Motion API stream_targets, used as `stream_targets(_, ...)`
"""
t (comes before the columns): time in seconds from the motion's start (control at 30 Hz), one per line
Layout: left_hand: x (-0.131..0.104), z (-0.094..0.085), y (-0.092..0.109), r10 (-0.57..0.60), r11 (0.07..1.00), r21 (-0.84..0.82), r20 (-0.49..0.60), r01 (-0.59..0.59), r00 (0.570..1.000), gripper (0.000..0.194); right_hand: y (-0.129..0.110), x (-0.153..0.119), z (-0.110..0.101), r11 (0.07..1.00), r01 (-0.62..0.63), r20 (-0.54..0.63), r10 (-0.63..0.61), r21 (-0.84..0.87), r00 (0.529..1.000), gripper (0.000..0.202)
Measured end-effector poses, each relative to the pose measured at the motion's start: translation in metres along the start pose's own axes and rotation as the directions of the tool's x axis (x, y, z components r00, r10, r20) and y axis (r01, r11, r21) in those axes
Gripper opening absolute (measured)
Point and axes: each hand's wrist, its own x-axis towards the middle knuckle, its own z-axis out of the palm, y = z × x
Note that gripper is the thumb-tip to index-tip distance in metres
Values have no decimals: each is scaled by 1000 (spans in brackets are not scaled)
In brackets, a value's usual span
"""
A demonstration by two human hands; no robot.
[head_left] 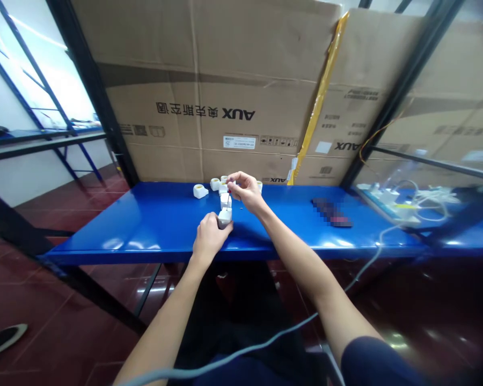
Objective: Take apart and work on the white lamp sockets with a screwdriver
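Near the front of the blue table, my left hand [211, 231] is closed around a white part [225, 216]. Above that part is my right hand [244, 188], its fingers pinched on a small tool with a thin dark shaft that points down toward the white part. The tool's handle is mostly hidden by the fingers. Another white piece [226, 200] sits just behind the held one. Several more white parts with yellowish openings stand farther back, among them one at the left [200, 191] and one [214, 184] beside it.
The blue table [165, 225] has large cardboard boxes [225, 69] along its back. A dark, pixelated object [331, 213] lies at the right. Farther right are a power strip and white cables [426, 201]. A grey cable [284, 332] crosses in front of my body.
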Motion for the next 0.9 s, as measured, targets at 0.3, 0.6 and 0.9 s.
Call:
stream_targets(0.3,0,0,1,-7,1000,-9,-5,7,1000,34,-1,1,2,998,-27,11,26,60,1000,50)
stream_targets(0.6,0,-1,1,-7,1000,19,8,7,1000,34,-4,0,2,998,-59,48,58,21,997,52)
stream_targets(0.9,-2,-2,3,-13,1000,7,10,13,1000,33,-6,0,0,998,-63,58,61,22,996,46)
